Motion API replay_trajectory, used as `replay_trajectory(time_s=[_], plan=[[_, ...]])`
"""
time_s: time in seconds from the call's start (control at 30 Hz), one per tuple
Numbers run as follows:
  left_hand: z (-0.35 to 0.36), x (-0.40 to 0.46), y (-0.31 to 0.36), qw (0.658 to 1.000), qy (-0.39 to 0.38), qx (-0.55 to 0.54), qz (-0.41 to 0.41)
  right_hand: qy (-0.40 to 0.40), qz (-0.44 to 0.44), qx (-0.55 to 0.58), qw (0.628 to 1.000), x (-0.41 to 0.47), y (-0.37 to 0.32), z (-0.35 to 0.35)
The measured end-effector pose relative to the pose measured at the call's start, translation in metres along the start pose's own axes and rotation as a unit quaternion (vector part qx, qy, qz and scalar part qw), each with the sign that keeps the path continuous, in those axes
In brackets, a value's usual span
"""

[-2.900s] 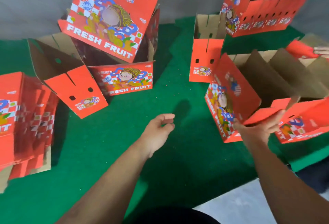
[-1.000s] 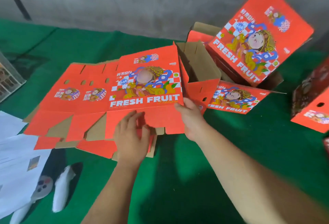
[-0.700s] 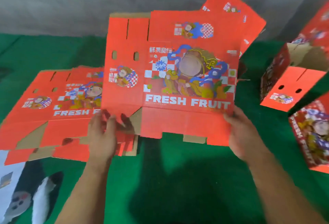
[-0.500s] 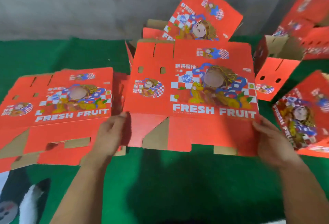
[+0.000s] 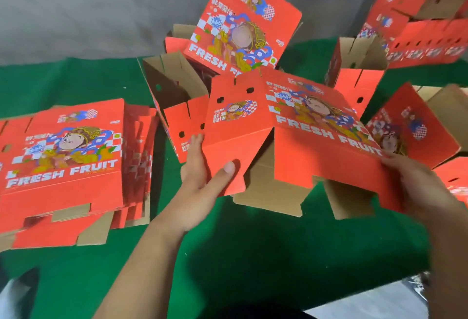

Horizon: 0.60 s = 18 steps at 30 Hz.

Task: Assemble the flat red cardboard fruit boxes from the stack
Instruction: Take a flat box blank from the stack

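Between stack [image 5: 63, 164] and built boxes [image 5: 415, 128] (crowding close) — both hands [image 5: 202, 179] [image 5: 420, 187] grip the half-opened box [image 5: 298, 136].

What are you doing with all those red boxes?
A person is putting together cardboard fruit boxes on a green table. Both hands hold one red box that is partly popped open: the left hand grips its end panel, thumb on the outside, and the right hand holds the other corner. Its bottom flaps hang loose, not yet folded. A stack of flat boxes waits on the left, and several opened boxes stand behind.
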<state>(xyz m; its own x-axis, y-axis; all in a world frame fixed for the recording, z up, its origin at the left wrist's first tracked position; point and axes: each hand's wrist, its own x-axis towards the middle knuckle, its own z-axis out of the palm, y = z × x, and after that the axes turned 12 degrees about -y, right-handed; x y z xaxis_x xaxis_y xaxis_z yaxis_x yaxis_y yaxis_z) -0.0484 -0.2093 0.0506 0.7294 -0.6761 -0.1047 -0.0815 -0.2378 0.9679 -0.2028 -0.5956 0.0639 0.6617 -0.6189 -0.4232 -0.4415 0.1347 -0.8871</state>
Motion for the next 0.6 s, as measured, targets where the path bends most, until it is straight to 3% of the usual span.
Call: replay_trajectory(time_s=[0.1,0.23,0.4,0.6], plan=[[0.012,0.002,0.011,0.997,0.002,0.056,0.049,-0.005,-0.013,-0.144,0.989,0.005,-0.014,-0.022],[0.048,0.012,0.019,0.998,-0.007,-0.001,0.065,-0.057,-0.065,-0.229,0.970,0.007,-0.035,-0.023],[0.067,0.023,0.017,0.999,0.036,-0.017,0.019,-0.130,-0.037,-0.214,0.967,0.015,-0.023,0.001],[0.077,0.028,0.022,0.995,0.078,0.063,0.011,-0.179,-0.045,-0.190,0.964,0.012,-0.020,0.003]])
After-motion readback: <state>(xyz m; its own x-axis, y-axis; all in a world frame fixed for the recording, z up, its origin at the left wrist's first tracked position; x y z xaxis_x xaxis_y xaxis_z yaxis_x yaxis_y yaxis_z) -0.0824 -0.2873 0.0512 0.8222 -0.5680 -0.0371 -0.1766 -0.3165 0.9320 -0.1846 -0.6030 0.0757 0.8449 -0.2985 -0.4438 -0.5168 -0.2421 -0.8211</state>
